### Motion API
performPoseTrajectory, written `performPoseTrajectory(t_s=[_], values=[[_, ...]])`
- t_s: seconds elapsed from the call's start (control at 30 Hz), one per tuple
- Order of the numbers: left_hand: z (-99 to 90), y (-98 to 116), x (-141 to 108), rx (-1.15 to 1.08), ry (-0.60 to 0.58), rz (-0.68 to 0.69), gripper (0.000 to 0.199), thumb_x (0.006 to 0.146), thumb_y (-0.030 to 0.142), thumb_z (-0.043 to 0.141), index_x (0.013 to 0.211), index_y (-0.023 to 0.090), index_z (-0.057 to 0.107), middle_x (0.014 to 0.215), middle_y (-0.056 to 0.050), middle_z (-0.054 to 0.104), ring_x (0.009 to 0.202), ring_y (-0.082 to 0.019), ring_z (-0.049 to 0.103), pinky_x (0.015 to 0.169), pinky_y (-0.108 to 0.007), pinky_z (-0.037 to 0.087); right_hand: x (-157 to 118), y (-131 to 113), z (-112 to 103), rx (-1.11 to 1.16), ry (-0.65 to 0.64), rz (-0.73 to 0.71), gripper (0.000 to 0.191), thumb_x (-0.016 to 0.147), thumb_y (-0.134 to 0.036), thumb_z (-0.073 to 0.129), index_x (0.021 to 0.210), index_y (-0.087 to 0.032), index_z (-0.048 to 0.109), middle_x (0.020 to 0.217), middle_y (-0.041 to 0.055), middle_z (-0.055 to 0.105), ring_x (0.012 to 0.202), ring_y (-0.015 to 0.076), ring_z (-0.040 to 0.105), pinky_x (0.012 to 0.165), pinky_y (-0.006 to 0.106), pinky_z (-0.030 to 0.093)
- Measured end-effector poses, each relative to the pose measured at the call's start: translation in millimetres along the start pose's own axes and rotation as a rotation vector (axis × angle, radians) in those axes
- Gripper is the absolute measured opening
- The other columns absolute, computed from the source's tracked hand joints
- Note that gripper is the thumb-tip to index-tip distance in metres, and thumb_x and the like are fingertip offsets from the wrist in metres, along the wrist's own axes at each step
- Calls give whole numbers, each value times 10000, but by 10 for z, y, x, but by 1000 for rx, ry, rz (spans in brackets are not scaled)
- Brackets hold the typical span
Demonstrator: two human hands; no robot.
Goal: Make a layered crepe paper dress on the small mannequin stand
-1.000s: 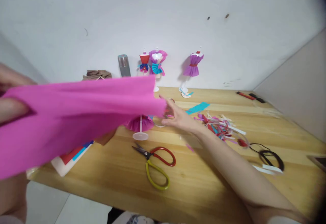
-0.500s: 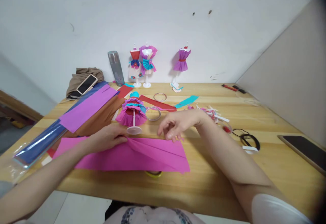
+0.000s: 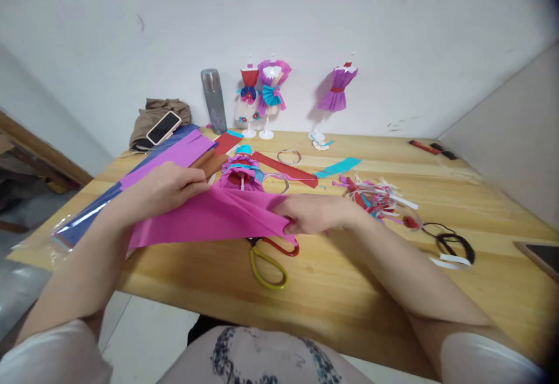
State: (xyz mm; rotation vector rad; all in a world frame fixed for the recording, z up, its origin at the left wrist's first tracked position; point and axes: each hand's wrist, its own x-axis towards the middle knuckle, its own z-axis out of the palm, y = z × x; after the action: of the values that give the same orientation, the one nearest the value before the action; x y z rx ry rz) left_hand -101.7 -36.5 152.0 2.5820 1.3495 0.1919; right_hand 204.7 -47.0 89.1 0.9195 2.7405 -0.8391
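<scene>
From head height, the view looks forward, down over the table (image 3: 349, 285).

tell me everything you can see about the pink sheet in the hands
The pink sheet is a long, bright magenta strip, thin and soft-looking, perhaps crepe paper or cloth. The left hand pinches its upper edge near the middle; the right hand grips its right end. Creases slant between the hands, while the left part looks smoother. It stretches across in front of the small dress form, hiding the stand's base, and covers the scissors' blades. Whether it touches them is unclear.
</scene>
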Motion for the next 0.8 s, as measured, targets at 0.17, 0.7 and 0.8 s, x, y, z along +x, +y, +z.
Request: performPoseTrajectory(t_s=[0.17,0.7,0.8], values=[[83,38,174,-143,-176,36,380,889,494,443,684,205,582,657,-7,549,609,-156,469,603,-286,319,-47,184,-92,11,-16,101,80,776,-77,594,772,-153,618,728,-12,587,642,115,481,600,238,343],[591,348,334,-544,-434,94,440,886,538,544,762,143,693,629,-9,559,573,-131,481,539,-268,316,48,-117,76,-246,156,70,408,853,-115,561,1241,-178,671,1102,110,735,958,243,679,781,318,471],[516,498,387,-365,-509,142,274,776,403,693,679,163,606,589,23,494,529,-117,429,513,-282,276,-38,-247,-2,-398,308,134,294,871,-91,487,1025,-159,727,942,102,724,826,226,658,723,329,452]])
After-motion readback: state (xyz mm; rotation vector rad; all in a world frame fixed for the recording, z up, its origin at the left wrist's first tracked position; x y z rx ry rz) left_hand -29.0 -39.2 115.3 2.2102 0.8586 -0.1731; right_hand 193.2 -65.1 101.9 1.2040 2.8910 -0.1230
